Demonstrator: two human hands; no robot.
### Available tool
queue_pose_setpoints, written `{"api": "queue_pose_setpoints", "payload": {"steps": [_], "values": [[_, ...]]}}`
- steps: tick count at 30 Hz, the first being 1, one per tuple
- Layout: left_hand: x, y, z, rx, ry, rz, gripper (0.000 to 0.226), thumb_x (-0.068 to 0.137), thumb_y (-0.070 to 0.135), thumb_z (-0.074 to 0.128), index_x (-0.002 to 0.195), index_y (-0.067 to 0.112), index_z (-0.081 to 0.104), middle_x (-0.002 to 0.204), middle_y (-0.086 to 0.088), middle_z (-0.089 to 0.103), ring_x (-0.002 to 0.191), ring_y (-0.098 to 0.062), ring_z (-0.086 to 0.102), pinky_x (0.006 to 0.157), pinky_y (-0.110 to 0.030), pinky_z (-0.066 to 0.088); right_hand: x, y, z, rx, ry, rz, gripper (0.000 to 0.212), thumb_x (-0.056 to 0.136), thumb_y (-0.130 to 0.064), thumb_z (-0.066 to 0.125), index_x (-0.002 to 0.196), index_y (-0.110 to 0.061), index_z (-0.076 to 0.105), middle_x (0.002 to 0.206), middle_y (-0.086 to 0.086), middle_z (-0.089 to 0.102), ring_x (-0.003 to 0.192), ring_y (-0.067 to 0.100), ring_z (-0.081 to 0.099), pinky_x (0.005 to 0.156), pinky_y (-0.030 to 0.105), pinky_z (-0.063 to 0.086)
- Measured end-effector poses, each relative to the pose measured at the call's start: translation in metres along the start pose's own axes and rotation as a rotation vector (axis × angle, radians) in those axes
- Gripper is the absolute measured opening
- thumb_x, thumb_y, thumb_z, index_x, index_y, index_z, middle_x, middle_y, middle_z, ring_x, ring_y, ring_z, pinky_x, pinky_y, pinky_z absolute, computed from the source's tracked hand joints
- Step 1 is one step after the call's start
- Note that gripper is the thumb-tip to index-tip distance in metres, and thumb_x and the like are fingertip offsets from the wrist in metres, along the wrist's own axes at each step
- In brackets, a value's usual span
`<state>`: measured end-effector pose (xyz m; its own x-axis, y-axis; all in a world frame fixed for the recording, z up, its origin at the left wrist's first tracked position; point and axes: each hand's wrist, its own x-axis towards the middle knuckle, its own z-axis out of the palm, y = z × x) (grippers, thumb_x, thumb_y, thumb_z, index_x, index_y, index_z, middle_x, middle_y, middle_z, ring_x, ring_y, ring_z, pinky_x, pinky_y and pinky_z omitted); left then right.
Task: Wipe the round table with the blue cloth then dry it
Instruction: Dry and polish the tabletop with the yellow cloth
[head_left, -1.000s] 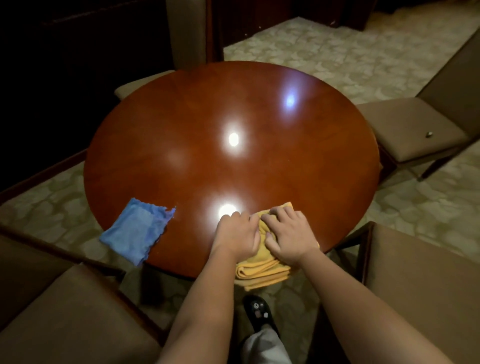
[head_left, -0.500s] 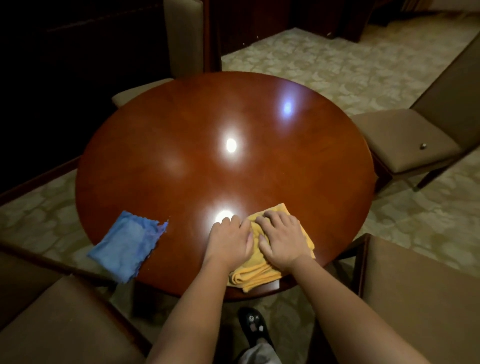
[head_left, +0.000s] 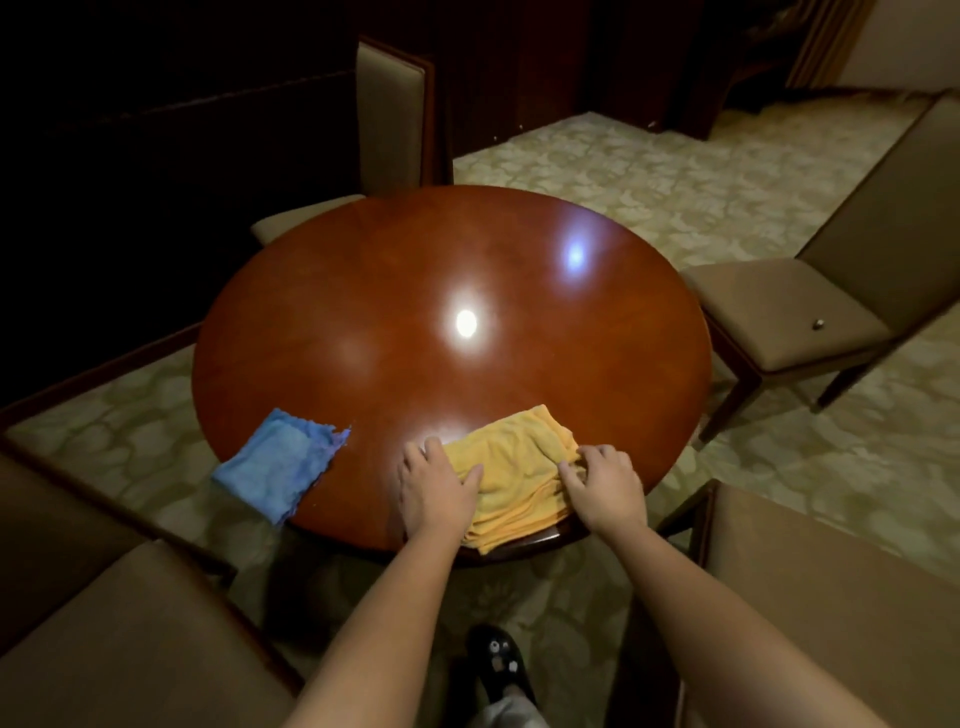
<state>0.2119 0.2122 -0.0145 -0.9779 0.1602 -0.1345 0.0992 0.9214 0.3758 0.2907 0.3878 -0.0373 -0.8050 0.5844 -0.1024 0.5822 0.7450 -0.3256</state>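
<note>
Blue cloth (head_left: 278, 464), long axis near-left to far-right

My left hand (head_left: 434, 486) lies flat on the left edge of the yellow cloth (head_left: 511, 473), and my right hand (head_left: 605, 483) pinches its bunched right edge at the near rim of the round table (head_left: 415, 291). The blue cloth (head_left: 280, 462) lies to the left, hanging over the rim.

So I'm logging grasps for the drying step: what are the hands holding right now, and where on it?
The yellow cloth: left hand rests on its left edge, right hand grips the bunched right edge. The blue cloth lies untouched.
</note>
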Motion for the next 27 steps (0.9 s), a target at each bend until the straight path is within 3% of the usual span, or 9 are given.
{"api": "queue_pose_setpoints", "payload": {"steps": [5,8,10,12,16,19,22,24,27], "values": [[-0.011,0.01,0.001,-0.279,-0.059,-0.357,0.068,0.079,0.043,0.071,0.128,0.008,0.039,0.132,-0.014,0.042,0.121,-0.033,0.046,0.094,-0.041,0.046,0.001,-0.009,-0.014,-0.035,0.022,-0.031,0.038,0.093,-0.046,0.05,0.12,-0.02,0.057,0.12,-0.001,0.055,0.111,0.017,0.047,0.094,0.034,0.044],[-0.011,0.006,0.003,-0.296,-0.179,-0.417,0.063,0.079,0.048,0.069,0.125,0.009,0.049,0.126,-0.013,0.052,0.115,-0.032,0.052,0.092,-0.039,0.049,0.003,-0.011,-0.018,0.054,-0.093,0.049,0.041,0.09,-0.048,0.054,0.119,-0.02,0.053,0.119,0.0,0.055,0.11,0.019,0.048,0.093,0.036,0.046],[-0.009,0.004,0.0,-0.311,-0.18,-0.39,0.04,0.081,0.044,0.068,0.104,0.013,0.06,0.113,-0.01,0.061,0.105,-0.03,0.059,0.087,-0.037,0.051,0.004,-0.012,-0.019,0.213,-0.163,0.111,0.043,0.089,-0.044,0.059,0.122,-0.02,0.047,0.119,0.001,0.055,0.106,0.02,0.053,0.088,0.04,0.051],[-0.007,0.003,-0.006,-0.403,-0.162,-0.373,0.025,0.082,0.039,0.068,0.08,0.016,0.058,0.098,-0.006,0.065,0.097,-0.029,0.061,0.083,-0.035,0.052,0.004,-0.015,-0.021,0.245,-0.21,0.124,0.047,0.091,-0.04,0.058,0.13,-0.02,0.041,0.119,0.002,0.057,0.101,0.022,0.059,0.084,0.04,0.053],[-0.007,0.008,-0.018,-0.667,-0.134,-0.405,0.027,0.082,0.026,0.067,0.063,0.014,0.052,0.08,-0.009,0.059,0.089,-0.032,0.062,0.077,-0.035,0.05,0.01,-0.021,-0.032,0.285,-0.188,0.128,0.037,0.096,-0.039,0.049,0.124,-0.015,0.053,0.116,0.005,0.061,0.101,0.023,0.058,0.08,0.032,0.048],[-0.004,0.01,-0.024,-0.695,-0.1,-0.421,0.021,0.082,0.023,0.066,0.069,0.015,0.052,0.091,-0.012,0.064,0.085,-0.029,0.059,0.078,-0.034,0.05,0.012,-0.027,-0.043,0.469,-0.085,0.156,0.027,0.1,-0.029,0.042,0.111,-0.01,0.057,0.113,0.008,0.06,0.092,0.02,0.053,0.072,0.026,0.037],[0.0,0.011,-0.032,-0.637,-0.047,-0.42,0.018,0.079,0.016,0.068,0.093,0.008,0.059,0.106,-0.015,0.064,0.098,-0.032,0.061,0.085,-0.036,0.053,0.011,-0.032,-0.053,0.55,-0.039,0.176,0.017,0.102,-0.022,0.039,0.103,-0.012,0.052,0.109,0.008,0.058,0.089,0.016,0.05,0.073,0.027,0.038],[0.0,0.01,-0.037,-0.485,0.008,-0.365,0.024,0.081,0.007,0.061,0.105,0.007,0.055,0.108,-0.014,0.062,0.099,-0.034,0.061,0.083,-0.038,0.054,0.01,-0.036,-0.055,0.537,-0.033,0.164,0.02,0.102,-0.024,0.037,0.109,-0.01,0.051,0.106,0.006,0.056,0.09,0.016,0.05,0.073,0.028,0.039],[-0.001,0.013,-0.042,-0.327,0.04,-0.231,0.023,0.083,0.001,0.051,0.104,0.01,0.054,0.102,-0.01,0.061,0.096,-0.032,0.061,0.079,-0.036,0.054,0.007,-0.042,-0.059,0.425,-0.058,0.116,0.023,0.103,-0.027,0.036,0.113,-0.011,0.049,0.098,0.001,0.054,0.085,0.016,0.052,0.068,0.027,0.04]]}}
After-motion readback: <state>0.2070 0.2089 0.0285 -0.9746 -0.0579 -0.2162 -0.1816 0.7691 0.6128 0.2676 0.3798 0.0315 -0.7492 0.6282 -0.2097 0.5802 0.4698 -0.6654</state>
